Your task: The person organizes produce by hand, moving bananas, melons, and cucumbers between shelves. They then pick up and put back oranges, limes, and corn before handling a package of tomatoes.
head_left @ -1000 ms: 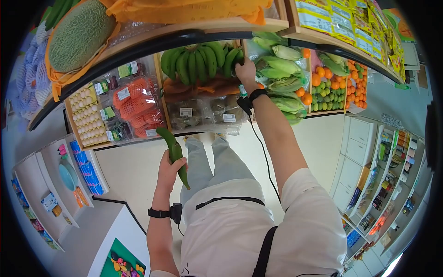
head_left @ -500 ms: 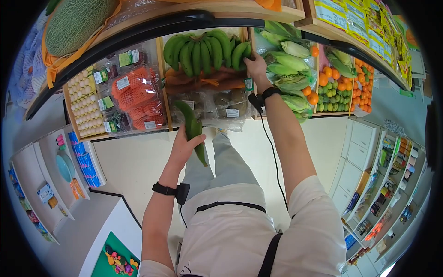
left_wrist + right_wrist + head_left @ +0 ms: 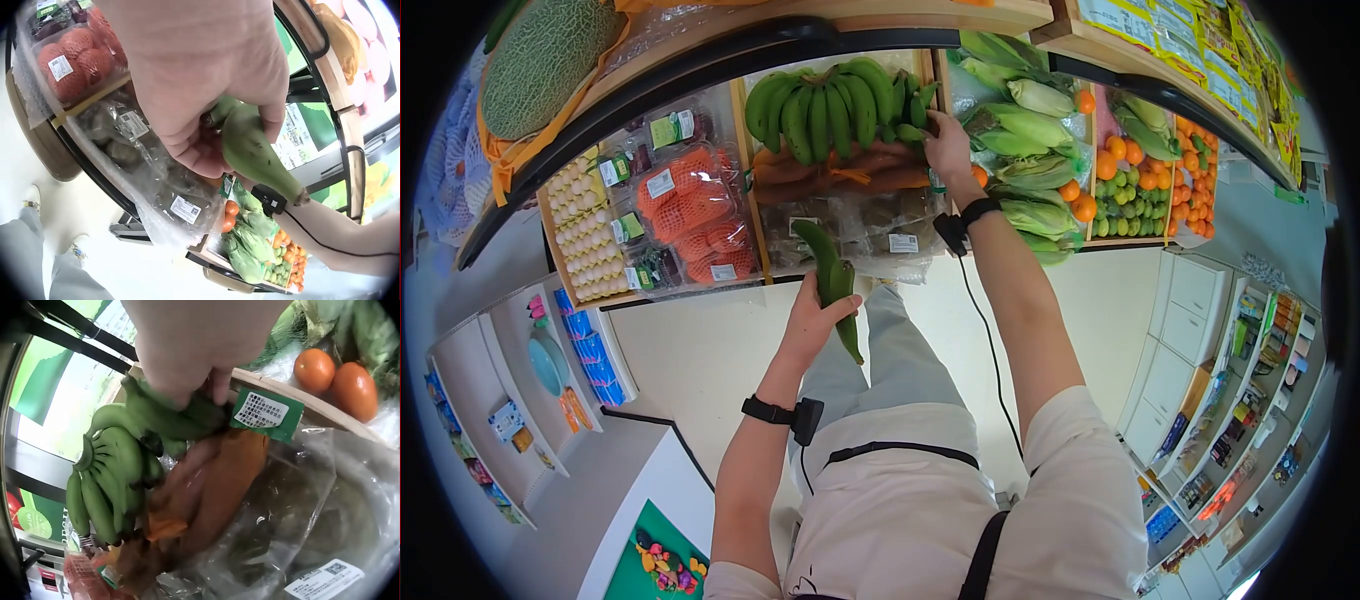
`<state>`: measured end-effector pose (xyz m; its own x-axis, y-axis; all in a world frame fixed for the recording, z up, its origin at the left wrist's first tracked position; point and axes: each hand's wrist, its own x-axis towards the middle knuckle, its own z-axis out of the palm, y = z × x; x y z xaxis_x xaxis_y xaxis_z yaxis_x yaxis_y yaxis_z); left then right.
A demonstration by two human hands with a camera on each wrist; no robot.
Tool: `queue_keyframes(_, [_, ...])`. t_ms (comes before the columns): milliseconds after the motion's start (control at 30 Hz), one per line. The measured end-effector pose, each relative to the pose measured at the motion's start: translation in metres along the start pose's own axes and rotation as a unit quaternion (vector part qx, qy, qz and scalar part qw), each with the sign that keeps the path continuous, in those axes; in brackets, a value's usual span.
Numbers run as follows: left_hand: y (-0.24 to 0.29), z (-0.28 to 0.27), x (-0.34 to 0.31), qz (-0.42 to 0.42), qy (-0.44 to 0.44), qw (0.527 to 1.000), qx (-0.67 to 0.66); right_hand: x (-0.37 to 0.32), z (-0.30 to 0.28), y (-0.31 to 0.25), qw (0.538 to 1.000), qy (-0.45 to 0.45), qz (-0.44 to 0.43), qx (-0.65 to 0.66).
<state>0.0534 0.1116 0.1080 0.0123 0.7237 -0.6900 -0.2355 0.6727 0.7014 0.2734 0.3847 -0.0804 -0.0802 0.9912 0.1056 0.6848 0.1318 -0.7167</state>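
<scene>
Apparently shop: bananas (image 3: 830, 95) on wooden shelf (image 3: 760, 245).

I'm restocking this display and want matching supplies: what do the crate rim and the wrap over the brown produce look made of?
Crate rim: seemingly unfinished light wood, judging by its matte tan surface. Wrap: thin clear plastic film, glossy; it wrinkles, glares and is see-through.

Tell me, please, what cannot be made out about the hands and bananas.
Right wrist view: the right hand covers its own fingertips, so its grip on the small bunch is unclear.
Left wrist view: the left hand hides much of the single banana.
Right wrist view: the green tag's print is too small.
</scene>
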Motion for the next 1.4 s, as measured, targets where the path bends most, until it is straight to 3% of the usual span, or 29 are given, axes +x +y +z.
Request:
queue_keyframes(167, [-0.002,-0.002,0.0,0.001,0.007,1.0,-0.005,-0.015,-0.003,-0.007,0.997,-0.044,0.068,0.007])
queue_keyframes(300, [-0.006,-0.004,0.007,0.013,0.009,1.0,0.006,-0.022,-0.005,-0.009,0.999,-0.021,0.027,0.03])
queue_keyframes(433, [-0.009,-0.002,0.009,0.009,0.01,1.0,0.012,-0.029,-0.019,-0.017,0.998,0.002,-0.06,-0.025])
queue_keyframes(533, [-0.009,-0.004,0.009,0.004,0.013,1.0,0.012,-0.031,-0.036,-0.03,0.965,-0.136,-0.215,-0.063])
queue_keyframes(700, [-0.013,-0.003,0.009,0.008,0.016,1.0,0.01,-0.015,-0.028,-0.032,0.968,-0.152,-0.201,-0.023])
queue_keyframes(800, [-0.011,-0.005,0.009,0.004,0.019,1.0,0.003,-0.007,-0.021,-0.04,0.984,-0.05,-0.17,-0.015])
queue_keyframes(967, [-0.01,-0.006,0.009,-0.003,0.015,1.0,0.01,0.027,-0.005,-0.029,0.991,-0.043,-0.089,-0.095])
queue_keyframes(1067, [-0.011,-0.005,0.008,-0.01,0.011,1.0,0.015,0.045,-0.01,-0.029,0.99,-0.104,0.041,-0.082])
queue_keyframes(1100, [-0.011,-0.005,0.007,-0.008,0.013,1.0,0.011,0.044,-0.013,-0.029,0.99,-0.104,0.041,-0.084])
queue_keyframes(1200, [-0.01,-0.007,0.009,-0.001,0.016,1.0,-0.001,0.035,-0.022,-0.033,0.997,-0.019,0.061,-0.033])
queue_keyframes(1233, [-0.01,-0.007,0.01,0.001,0.014,1.0,-0.002,0.032,-0.022,-0.029,0.998,-0.02,0.058,-0.034])
queue_keyframes(1333, [-0.015,-0.011,0.01,0.002,0.012,1.0,-0.003,0.016,-0.019,-0.017,0.973,-0.015,0.194,-0.123])
queue_keyframes(1400, [-0.017,-0.012,0.012,0.009,0.009,1.0,0.004,0.017,-0.013,-0.012,0.972,-0.035,0.198,-0.121])
